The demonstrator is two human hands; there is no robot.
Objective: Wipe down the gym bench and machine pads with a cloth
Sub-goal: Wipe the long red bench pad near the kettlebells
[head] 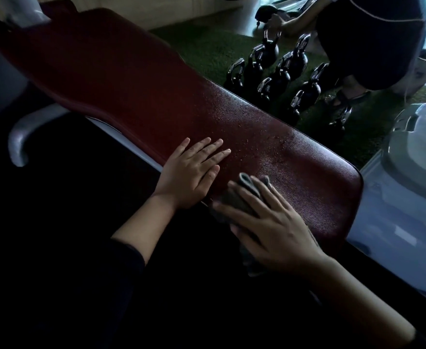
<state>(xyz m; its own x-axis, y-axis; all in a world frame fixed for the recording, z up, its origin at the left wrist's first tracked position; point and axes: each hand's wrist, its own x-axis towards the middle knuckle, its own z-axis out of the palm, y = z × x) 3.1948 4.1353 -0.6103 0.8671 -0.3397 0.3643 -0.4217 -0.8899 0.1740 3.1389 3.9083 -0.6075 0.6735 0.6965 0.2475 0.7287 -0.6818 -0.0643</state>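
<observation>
A long dark red padded bench [282, 147] runs from the upper left to the right, its near end speckled with small droplets. My left hand [191, 172] lies flat on the pad near its front edge, fingers straight and spread. Just to its right, my right hand [269, 222] presses a crumpled grey cloth [242, 195] onto the pad at the near corner, fingers extended over it. Part of the cloth hangs below my palm off the pad's edge.
Several black kettlebells [282, 74] stand on green turf [214, 54] beyond the bench. Another person [373, 41] bends over them at the top right. A curved grey metal frame tube [20, 137] sits left of the bench. A pale grey machine base [408, 172] lies to the right.
</observation>
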